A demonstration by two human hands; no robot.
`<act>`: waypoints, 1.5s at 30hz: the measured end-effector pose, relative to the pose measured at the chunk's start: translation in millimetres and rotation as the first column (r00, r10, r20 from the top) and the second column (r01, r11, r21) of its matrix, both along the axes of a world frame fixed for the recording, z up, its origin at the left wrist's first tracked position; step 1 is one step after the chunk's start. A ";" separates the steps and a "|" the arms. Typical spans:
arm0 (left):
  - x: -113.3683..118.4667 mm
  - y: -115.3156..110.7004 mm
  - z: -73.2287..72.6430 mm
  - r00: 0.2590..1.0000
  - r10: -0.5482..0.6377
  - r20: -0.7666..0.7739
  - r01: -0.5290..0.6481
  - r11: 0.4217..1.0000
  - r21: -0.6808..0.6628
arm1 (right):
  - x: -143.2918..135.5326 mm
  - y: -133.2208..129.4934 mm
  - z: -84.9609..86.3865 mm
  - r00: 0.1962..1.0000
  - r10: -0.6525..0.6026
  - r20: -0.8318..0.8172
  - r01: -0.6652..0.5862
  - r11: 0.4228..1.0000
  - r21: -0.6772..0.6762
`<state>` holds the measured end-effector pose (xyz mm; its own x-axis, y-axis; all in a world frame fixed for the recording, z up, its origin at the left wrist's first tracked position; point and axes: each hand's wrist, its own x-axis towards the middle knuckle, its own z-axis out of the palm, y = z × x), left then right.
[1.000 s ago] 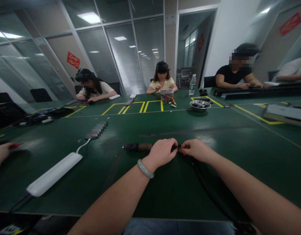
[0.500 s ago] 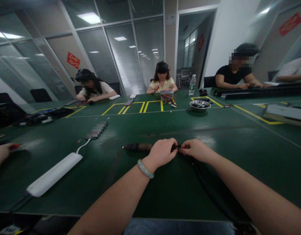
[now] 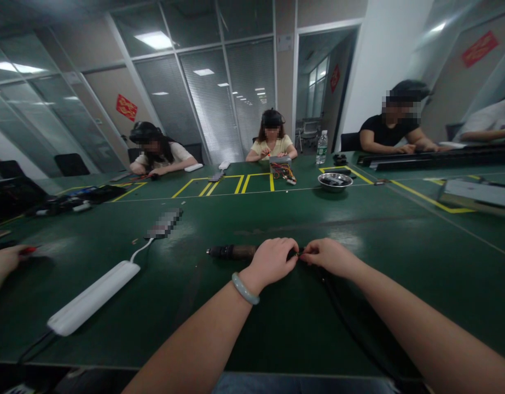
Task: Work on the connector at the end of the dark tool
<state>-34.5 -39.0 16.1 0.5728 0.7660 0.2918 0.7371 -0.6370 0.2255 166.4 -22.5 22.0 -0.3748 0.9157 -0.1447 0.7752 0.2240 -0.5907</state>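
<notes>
Nearest, a black cable (image 3: 343, 314) curves across the green table (image 3: 231, 221). Beyond, the left hand (image 3: 272, 262) wraps a dark, barrel-shaped tool (image 3: 243, 252); the right hand (image 3: 333, 257) pinches thin wires (image 3: 300, 254) at its right end. The tool seems stiff, fairly weighty, best held mid-barrel; the wires, soft and fragile. Far right, a metal bowl (image 3: 335, 189).
</notes>
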 end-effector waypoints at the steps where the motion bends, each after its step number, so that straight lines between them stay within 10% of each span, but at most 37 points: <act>1: -0.1 0.0 0.2 1.000 -0.002 0.000 0.002 1.000 -0.002 | 0.0 0.1 0.0 1.000 -0.002 0.002 0.002 1.000 -0.008; 45: 2.2 2.1 2.3 1.000 0.031 -0.006 -0.031 0.999 -0.042 | 0.1 4.7 -7.2 1.000 -0.021 -0.010 0.021 1.000 0.018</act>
